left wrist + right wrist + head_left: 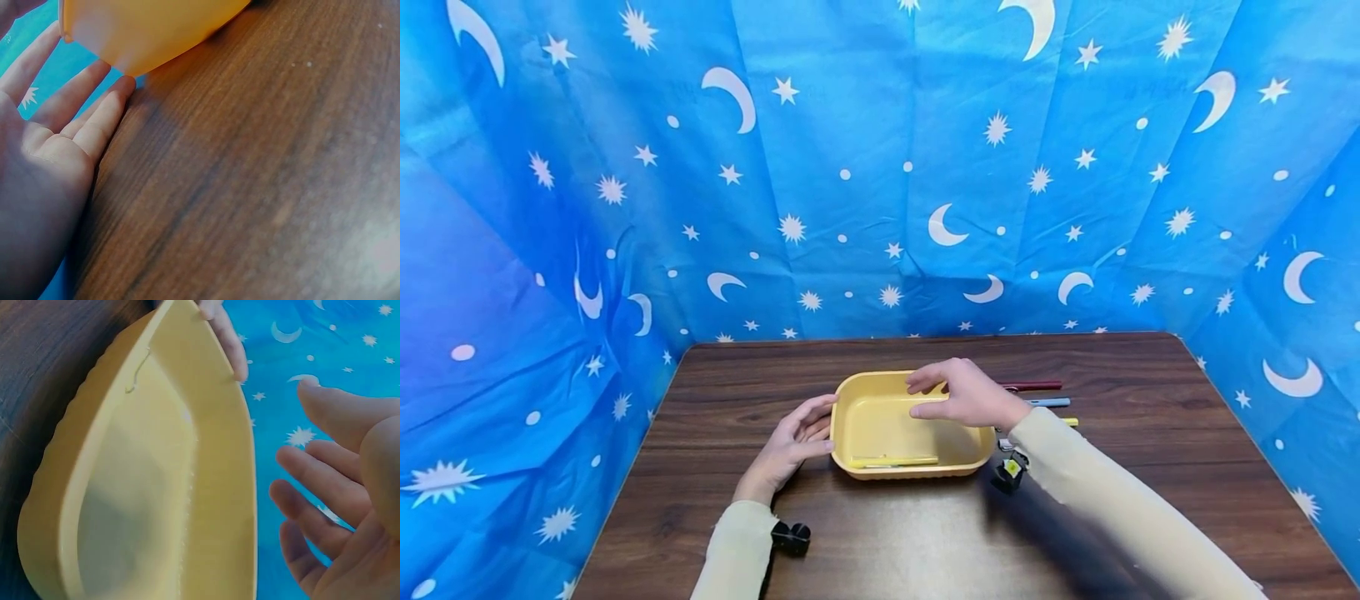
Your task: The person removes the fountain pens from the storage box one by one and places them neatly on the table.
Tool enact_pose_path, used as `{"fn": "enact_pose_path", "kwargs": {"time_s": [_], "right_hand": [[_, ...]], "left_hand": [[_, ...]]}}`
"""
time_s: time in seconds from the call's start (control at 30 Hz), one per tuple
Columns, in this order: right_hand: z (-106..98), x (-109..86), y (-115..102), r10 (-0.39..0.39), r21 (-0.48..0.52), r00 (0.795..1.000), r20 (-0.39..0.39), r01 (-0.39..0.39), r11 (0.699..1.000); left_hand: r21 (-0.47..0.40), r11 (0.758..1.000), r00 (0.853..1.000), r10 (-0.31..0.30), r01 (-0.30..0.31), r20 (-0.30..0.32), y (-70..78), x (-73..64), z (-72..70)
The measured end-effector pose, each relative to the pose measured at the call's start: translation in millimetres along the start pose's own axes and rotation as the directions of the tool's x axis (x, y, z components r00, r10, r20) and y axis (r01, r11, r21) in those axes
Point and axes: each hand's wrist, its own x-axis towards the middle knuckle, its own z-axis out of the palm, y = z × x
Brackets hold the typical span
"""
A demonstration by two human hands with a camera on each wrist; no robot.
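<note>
A yellow plastic tray (891,425) stands on the wooden table, with a slim yellow pen (895,460) lying inside along its near wall. At the tray's left end, my left hand (788,448) touches the outer wall; in the left wrist view its fairly straight fingers (69,103) reach the tray's side. My right hand (966,397) hovers over the right half of the tray, thumb and fingers spread apart with nothing between them. The right wrist view shows that hand's loosely bent fingers (325,494) beside the tray wall (222,456).
Right of the tray, partly behind my right forearm, lie a dark red pen (1037,386), a light blue pen (1051,402) and a yellow one (1070,422). A blue star-and-moon curtain (865,200) hangs behind the table (715,383) and on both sides.
</note>
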Motion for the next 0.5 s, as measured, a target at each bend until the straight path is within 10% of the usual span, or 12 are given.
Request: {"fn": "enact_pose_path", "kwargs": {"time_s": [0.5], "right_hand": [[32,25.4,2,-0.071,-0.134,0.971,0.230,0.104,0.985]], "left_hand": [[-0.011,1.000,1.000,0.005,-0.005,0.000,-2.9,0.3,-1.3]]}}
